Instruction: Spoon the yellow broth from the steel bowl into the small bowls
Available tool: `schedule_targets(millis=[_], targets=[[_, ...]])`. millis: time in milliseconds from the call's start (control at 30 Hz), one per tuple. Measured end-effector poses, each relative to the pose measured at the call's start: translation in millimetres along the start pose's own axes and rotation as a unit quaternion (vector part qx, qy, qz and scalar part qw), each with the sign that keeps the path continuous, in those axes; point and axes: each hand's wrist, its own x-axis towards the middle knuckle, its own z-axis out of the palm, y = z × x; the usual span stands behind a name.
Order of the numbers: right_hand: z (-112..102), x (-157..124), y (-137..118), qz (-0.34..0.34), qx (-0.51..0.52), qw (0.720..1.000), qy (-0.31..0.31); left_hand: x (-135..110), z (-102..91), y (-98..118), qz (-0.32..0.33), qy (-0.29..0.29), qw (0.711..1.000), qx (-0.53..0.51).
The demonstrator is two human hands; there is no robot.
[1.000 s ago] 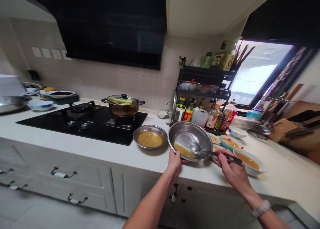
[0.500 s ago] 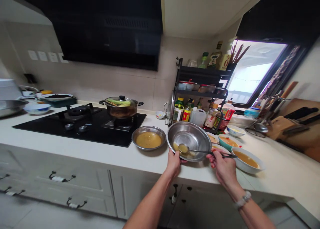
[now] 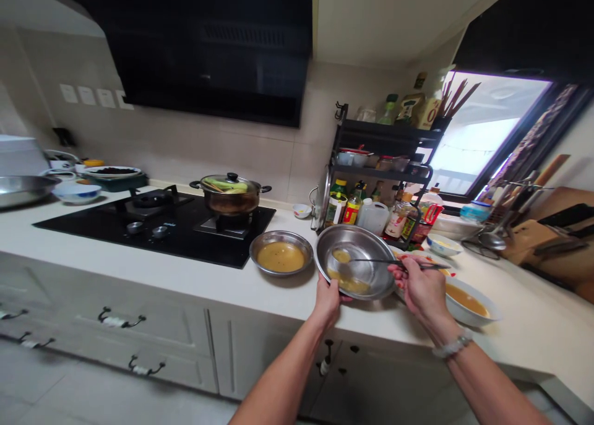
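Observation:
A wide metal bowl (image 3: 371,245) tilts toward me over the counter's front edge, a little yellowish liquid pooled along its near side. My left hand (image 3: 328,298) grips its near-left rim. In my right hand (image 3: 420,289) is the dark handle of a ladle (image 3: 342,256), whose round head holds some of the same liquid above the bowl's inside. Left of the bowl stands a shallow metal dish (image 3: 281,255) of yellowish liquid. A white bowl (image 3: 471,298) of orange-brown liquid sits just beyond my right hand, which partly hides other filled bowls behind it.
A lidded pot (image 3: 232,197) stands on the black gas hob (image 3: 185,227) to the left. Behind the bowl, a black rack (image 3: 385,131) carries several bottles. A knife block (image 3: 524,236) and hanging utensils are at the right, by the window. Dishes crowd the far left.
My right hand has raised the ladle from the pool near the bowl's lower rim toward its middle. My left hand keeps its grip on the rim. The view has shifted slightly.

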Motion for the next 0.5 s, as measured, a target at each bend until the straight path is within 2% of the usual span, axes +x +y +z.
schedule_targets(millis=[233, 367, 433, 500], targets=[[56, -4, -10, -0.030, 0.010, 0.997, -0.071, 1, 0.6, -1, -0.002, -0.004, 1.000, -0.004], [92, -11, 3, -0.029, 0.004, 0.996, -0.090, 3, -0.4, -6, 0.005, -0.004, 1.000, -0.001], [105, -16, 14, -0.053, -0.025, 0.992, -0.109, 3, -0.4, -6, 0.014, -0.006, 1.000, -0.004], [112, -23, 25, -0.103, -0.083, 0.979, -0.154, 3, 0.2, -5, 0.038, -0.005, 0.999, -0.006]])
